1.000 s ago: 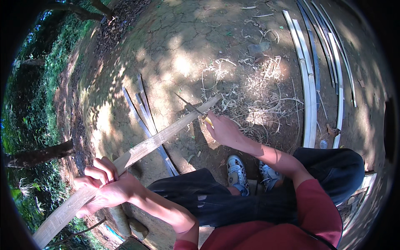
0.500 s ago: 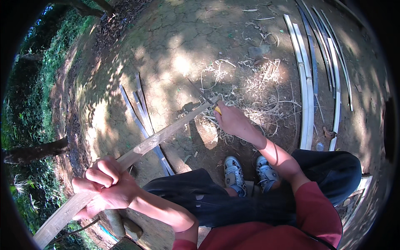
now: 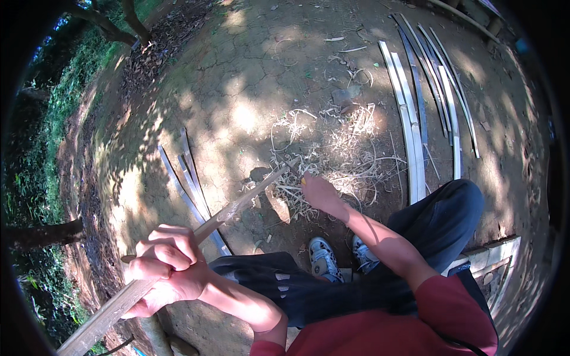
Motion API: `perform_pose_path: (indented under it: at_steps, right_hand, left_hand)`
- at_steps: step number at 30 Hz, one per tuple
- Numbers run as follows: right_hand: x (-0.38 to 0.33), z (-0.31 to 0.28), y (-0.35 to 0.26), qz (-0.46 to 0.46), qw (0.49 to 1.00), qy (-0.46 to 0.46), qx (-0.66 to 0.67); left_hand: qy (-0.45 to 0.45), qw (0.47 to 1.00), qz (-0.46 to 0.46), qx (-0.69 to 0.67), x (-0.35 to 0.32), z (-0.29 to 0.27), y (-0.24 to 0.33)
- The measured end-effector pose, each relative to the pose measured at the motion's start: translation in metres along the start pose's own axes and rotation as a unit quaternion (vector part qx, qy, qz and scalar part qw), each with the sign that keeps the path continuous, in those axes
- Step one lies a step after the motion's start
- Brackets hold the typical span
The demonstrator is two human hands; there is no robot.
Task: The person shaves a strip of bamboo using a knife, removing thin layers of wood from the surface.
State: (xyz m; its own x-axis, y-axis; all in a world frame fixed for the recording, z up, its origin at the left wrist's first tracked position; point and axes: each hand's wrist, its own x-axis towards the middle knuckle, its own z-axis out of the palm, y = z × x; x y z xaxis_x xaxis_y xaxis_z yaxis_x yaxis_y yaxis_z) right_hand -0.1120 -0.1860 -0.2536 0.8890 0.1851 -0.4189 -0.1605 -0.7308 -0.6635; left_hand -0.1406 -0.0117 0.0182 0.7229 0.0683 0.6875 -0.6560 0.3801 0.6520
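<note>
A long, pale wooden slat, perhaps split bamboo point(image 3: 240, 204), runs slantwise from the lower left up to the middle of the head view. My left hand point(image 3: 169, 261) is wrapped tightly round its nearer part. At the far end, my right hand point(image 3: 320, 194) is closed round the yellow handle of a knife point(image 3: 303, 180). Little of the knife's blade shows; it lies beside the slat's tip, and I cannot tell whether it touches. Curly pale shavings point(image 3: 356, 169) are heaped on the ground beneath and beyond my right hand.
Long split strips point(image 3: 409, 136) lie side by side on the earth at right. More strips point(image 3: 190, 181) lie left of the slat, partly under it. My shoes point(image 3: 323, 258) are below the shavings. A wooden frame point(image 3: 504, 255) stands at lower right, a dark trunk point(image 3: 44, 234) at left.
The right hand and knife have dropped lower, and the blade no longer sticks out beyond the slat. The slat's far end sits lower too. The whole view has shifted somewhat.
</note>
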Motion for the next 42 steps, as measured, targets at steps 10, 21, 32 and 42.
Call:
perform_pose_path:
  at_steps: [10,21,32,42]
  right_hand:
    - [-0.005,0.014,-0.008,-0.075,0.995,0.063,0.018]
    - [-0.002,0.007,-0.006,-0.03,0.998,0.052,-0.024]
    - [0.022,0.02,0.026,-0.039,0.998,0.056,-0.02]
    - [0.024,0.02,0.018,-0.044,0.998,0.035,-0.021]
  left_hand:
    - [0.042,0.998,-0.005,0.045,0.0,-0.026,0.004]
    - [0.06,0.997,0.009,0.042,-0.008,-0.01,0.003]
    - [0.044,0.997,0.004,0.06,-0.002,0.003,-0.001]
    - [0.132,0.982,0.0,0.134,0.005,-0.01,-0.001]
